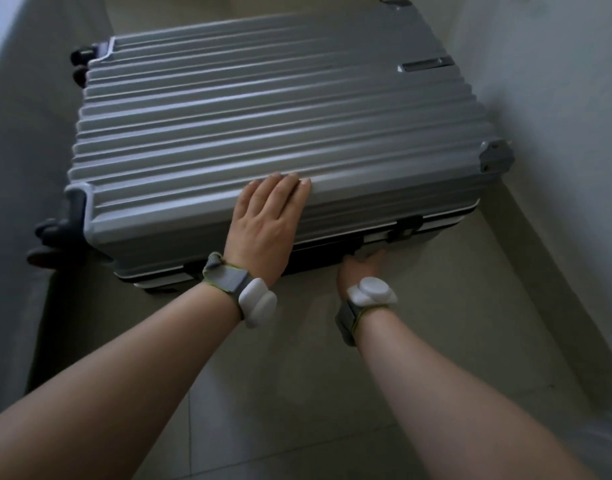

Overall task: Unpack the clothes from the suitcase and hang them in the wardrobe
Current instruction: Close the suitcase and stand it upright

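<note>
The straight fingers (290,188) of the left hand (263,226) are laid flat on the ribbed lid of the silver hard-shell suitcase (263,109), just behind its near edge, with nothing gripped. The right hand (361,270) is pushed in low against the near side wall, at the dark recess under the seam; its fingertips are hidden there, so it cannot be told whether they are hooked on anything or only touching. A dark latch (406,228) is seen on the seam just to the right of that hand. The suitcase is lying flat and closed on the tiled floor (332,375), its wheels (51,233) at the left end and its right end close to a pale wall (557,98). No clothes and no wardrobe are in view, so the task is judged to be at its very start, with the lid yet to be opened. If the lid is lifted while a latch is fastened, the shell may be dragged or tipped on its wheels rather than opened. If it is raised from one side only, it could slip and drop onto the fingers below. Once freed, loosely packed clothes may spill onto the floor.
</note>
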Available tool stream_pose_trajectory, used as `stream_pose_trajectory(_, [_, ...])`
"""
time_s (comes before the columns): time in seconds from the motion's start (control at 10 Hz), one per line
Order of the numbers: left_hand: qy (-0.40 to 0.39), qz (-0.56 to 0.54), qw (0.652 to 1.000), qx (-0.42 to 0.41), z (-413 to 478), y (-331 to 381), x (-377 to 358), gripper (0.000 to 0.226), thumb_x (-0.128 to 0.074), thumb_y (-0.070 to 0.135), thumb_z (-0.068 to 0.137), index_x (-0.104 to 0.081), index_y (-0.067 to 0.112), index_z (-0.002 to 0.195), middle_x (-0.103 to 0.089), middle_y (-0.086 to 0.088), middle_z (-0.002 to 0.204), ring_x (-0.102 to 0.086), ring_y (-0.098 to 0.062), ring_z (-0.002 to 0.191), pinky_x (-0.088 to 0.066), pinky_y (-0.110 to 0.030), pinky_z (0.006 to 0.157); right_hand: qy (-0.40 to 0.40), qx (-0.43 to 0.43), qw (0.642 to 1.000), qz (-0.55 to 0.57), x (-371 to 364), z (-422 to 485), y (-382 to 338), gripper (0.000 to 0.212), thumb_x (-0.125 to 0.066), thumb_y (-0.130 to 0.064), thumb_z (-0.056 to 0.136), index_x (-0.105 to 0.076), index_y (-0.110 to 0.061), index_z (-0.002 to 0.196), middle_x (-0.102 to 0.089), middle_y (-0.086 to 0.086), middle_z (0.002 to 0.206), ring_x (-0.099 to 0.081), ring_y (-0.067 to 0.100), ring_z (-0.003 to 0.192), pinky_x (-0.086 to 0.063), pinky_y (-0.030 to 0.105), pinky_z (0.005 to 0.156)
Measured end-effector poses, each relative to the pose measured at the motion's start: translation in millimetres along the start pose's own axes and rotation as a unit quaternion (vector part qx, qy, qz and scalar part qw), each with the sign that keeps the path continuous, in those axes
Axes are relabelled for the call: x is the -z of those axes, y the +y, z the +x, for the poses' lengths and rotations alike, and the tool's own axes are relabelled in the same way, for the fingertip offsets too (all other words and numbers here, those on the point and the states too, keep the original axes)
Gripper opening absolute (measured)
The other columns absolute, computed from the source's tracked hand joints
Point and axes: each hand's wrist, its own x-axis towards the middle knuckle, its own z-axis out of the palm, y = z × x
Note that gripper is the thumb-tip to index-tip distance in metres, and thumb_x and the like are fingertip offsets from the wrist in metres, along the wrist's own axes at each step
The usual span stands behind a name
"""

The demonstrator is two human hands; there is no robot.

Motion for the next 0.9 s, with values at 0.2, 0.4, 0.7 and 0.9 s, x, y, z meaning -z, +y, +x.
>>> stream_pose_trajectory(0.2, [-0.048,0.045,0.99,0.128,-58.9,-77.5,31.3,0.077,-0.072,0.022,0.074,-0.034,0.017,0.141,-0.041,-0.012,0.144,-0.031,-0.033,0.136,-0.011,-0.045,0.114,-0.119,0.041,0.992,-0.007,-60.6,-66.4,34.4,0.071,-0.065,-0.015,0.085,-0.028,-0.007,0.145,-0.041,0.018,0.142,-0.045,0.03,0.128,-0.036,0.04,0.107])
stream_pose_trajectory(0.4, [-0.09,0.07,0.978,0.174,-96.6,-128.6,53.6,0.074,-0.069,0.018,0.079,-0.033,0.017,0.143,-0.036,-0.009,0.149,-0.029,-0.031,0.139,-0.014,-0.045,0.115,-0.285,0.092,0.947,-0.113,-112.6,-113.7,33.0,0.04,-0.059,-0.019,0.09,-0.052,-0.003,0.127,-0.057,0.01,0.122,-0.054,0.025,0.114,-0.041,0.026,0.091])
stream_pose_trajectory(0.7, [-0.036,0.006,0.984,0.173,-110.9,-139.5,42.6,0.065,-0.064,0.016,0.083,-0.037,0.018,0.142,-0.038,-0.009,0.148,-0.032,-0.031,0.138,-0.014,-0.043,0.115,-0.289,0.049,0.954,-0.062,-160.4,-140.9,21.3,0.007,-0.047,-0.012,0.094,-0.049,-0.018,0.091,-0.053,0.008,0.095,-0.051,0.021,0.089,-0.047,0.046,0.096])
stream_pose_trajectory(0.9, [-0.011,0.001,0.987,0.163,-110.2,-139.2,37.7,0.067,-0.065,0.009,0.082,-0.037,0.017,0.142,-0.039,-0.009,0.147,-0.032,-0.031,0.138,-0.015,-0.044,0.115,-0.269,0.048,0.96,-0.058,-156.9,-143.5,11.0,0.026,-0.03,-0.006,0.099,-0.048,0.008,0.086,-0.038,0.035,0.082,-0.048,0.042,0.076,-0.038,0.023,0.059])
